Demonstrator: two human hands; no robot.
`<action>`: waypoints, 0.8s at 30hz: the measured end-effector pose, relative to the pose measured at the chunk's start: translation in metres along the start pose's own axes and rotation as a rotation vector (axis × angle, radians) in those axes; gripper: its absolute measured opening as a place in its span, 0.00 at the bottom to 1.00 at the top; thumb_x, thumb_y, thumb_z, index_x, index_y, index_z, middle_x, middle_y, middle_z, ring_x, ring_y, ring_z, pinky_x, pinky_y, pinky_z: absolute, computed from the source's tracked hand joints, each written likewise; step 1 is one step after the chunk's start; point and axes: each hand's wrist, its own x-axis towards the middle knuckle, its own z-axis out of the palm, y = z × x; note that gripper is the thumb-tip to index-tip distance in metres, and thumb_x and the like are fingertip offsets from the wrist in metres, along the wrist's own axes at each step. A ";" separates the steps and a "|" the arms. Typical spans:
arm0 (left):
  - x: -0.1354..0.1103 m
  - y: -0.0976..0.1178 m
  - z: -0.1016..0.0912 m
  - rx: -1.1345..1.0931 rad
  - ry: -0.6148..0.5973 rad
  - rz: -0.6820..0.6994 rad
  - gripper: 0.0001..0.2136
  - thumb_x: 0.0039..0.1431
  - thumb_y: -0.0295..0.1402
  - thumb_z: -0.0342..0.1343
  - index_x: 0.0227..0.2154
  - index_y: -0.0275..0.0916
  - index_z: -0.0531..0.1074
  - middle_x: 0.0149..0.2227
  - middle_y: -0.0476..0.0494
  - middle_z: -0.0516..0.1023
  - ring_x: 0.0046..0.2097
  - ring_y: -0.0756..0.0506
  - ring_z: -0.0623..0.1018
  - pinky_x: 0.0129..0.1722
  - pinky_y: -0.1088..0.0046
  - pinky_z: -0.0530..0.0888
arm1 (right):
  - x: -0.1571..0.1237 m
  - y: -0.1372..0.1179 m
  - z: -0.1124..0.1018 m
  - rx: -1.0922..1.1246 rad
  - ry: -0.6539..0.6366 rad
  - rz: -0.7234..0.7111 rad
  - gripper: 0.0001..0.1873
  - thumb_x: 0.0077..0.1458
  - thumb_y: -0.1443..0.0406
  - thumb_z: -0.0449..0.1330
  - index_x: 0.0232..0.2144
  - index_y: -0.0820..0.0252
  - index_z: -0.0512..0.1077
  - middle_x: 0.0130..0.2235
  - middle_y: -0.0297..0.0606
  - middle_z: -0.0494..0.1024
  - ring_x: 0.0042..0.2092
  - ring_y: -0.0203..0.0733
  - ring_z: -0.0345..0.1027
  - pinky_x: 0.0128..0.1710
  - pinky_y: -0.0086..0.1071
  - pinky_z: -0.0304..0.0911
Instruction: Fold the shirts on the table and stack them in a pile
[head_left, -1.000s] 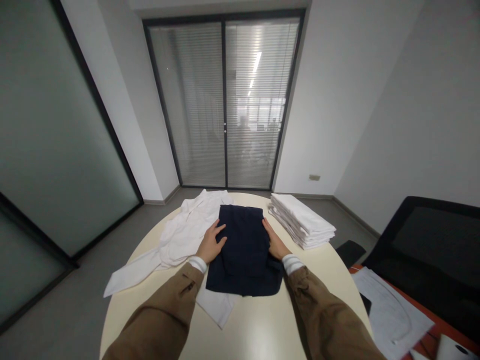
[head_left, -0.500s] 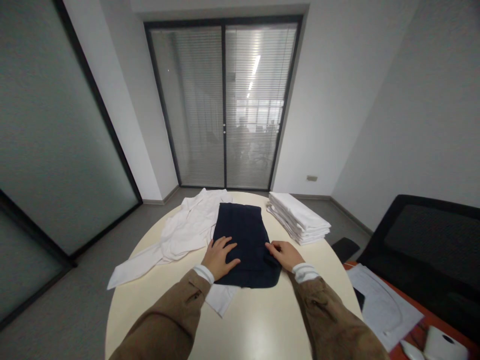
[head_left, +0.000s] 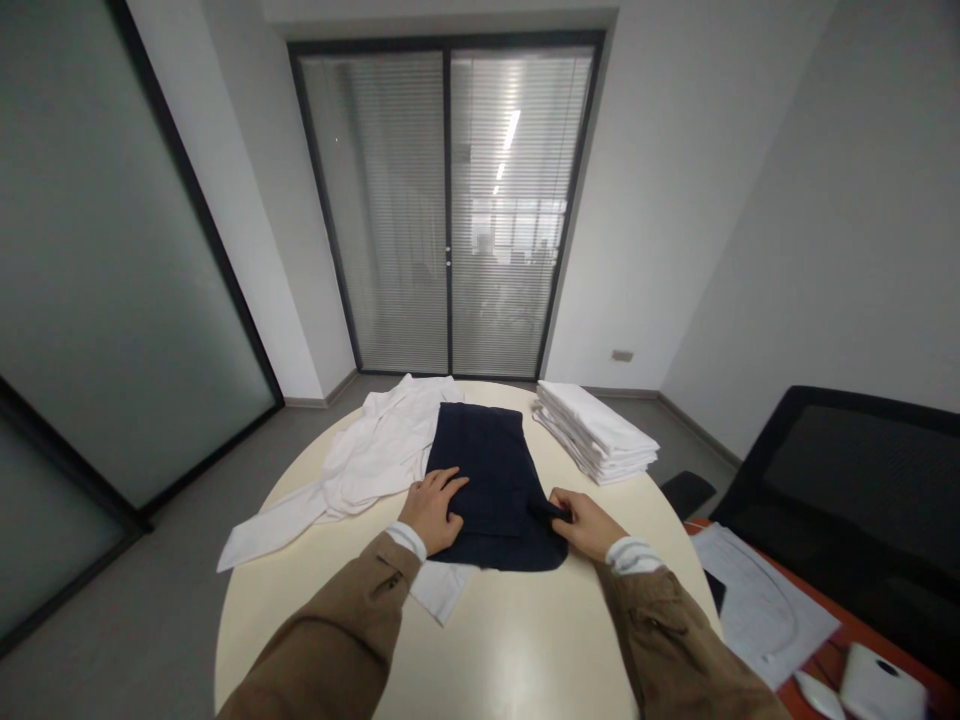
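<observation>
Pressing my left hand (head_left: 433, 510) flat on the navy cloth (head_left: 480, 465), probably light and limp, best taken by its edge; my right fingers (head_left: 581, 518) pinch that edge narrowly.

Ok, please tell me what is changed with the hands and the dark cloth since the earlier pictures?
Both hands moved toward the near end of the folded navy garment. The right hand went outward to its right edge, and the fingers now pinch a flap of the cloth. The left hand rests on top. The stack of folded white cloth and crumpled white garment stayed put.
</observation>
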 end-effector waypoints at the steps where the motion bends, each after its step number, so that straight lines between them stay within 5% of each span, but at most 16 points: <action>1: 0.000 -0.001 0.001 -0.001 0.010 -0.001 0.31 0.48 0.26 0.54 0.59 0.44 0.68 0.64 0.42 0.65 0.62 0.35 0.63 0.57 0.52 0.65 | -0.001 -0.001 0.000 0.023 0.019 -0.012 0.06 0.45 0.69 0.55 0.26 0.56 0.60 0.21 0.25 0.61 0.26 0.34 0.57 0.28 0.27 0.52; 6: 0.000 -0.006 0.005 -0.038 0.045 0.043 0.28 0.49 0.24 0.53 0.55 0.44 0.72 0.60 0.41 0.69 0.60 0.36 0.66 0.58 0.52 0.67 | -0.004 -0.010 0.003 -0.074 0.011 -0.069 0.11 0.45 0.67 0.60 0.35 0.56 0.68 0.25 0.26 0.68 0.26 0.35 0.61 0.28 0.28 0.54; 13: 0.003 -0.017 0.012 -0.186 -0.008 0.288 0.39 0.38 0.14 0.46 0.57 0.44 0.70 0.65 0.44 0.62 0.67 0.40 0.58 0.67 0.51 0.59 | -0.003 -0.012 0.006 -0.130 -0.037 -0.097 0.15 0.40 0.73 0.57 0.33 0.57 0.74 0.26 0.29 0.72 0.27 0.35 0.64 0.29 0.28 0.55; 18: 0.005 -0.017 0.013 -0.161 0.014 0.192 0.34 0.47 0.15 0.47 0.58 0.45 0.70 0.61 0.42 0.67 0.64 0.40 0.62 0.66 0.51 0.62 | -0.005 -0.017 0.005 -0.190 -0.069 -0.039 0.08 0.42 0.71 0.59 0.28 0.57 0.73 0.22 0.28 0.70 0.24 0.36 0.63 0.28 0.28 0.55; 21: 0.005 -0.012 0.009 -0.123 -0.001 0.146 0.30 0.51 0.18 0.50 0.57 0.47 0.71 0.59 0.44 0.71 0.61 0.41 0.66 0.63 0.56 0.66 | -0.006 -0.021 0.008 -0.275 -0.033 -0.129 0.05 0.42 0.69 0.61 0.21 0.57 0.68 0.26 0.33 0.72 0.32 0.39 0.67 0.33 0.30 0.59; 24: 0.008 -0.009 0.006 -0.103 0.008 0.062 0.25 0.53 0.19 0.52 0.53 0.46 0.74 0.56 0.45 0.74 0.58 0.42 0.69 0.59 0.62 0.68 | -0.005 -0.024 0.011 -0.281 0.007 -0.240 0.06 0.40 0.71 0.61 0.24 0.57 0.69 0.35 0.37 0.74 0.41 0.45 0.68 0.43 0.35 0.62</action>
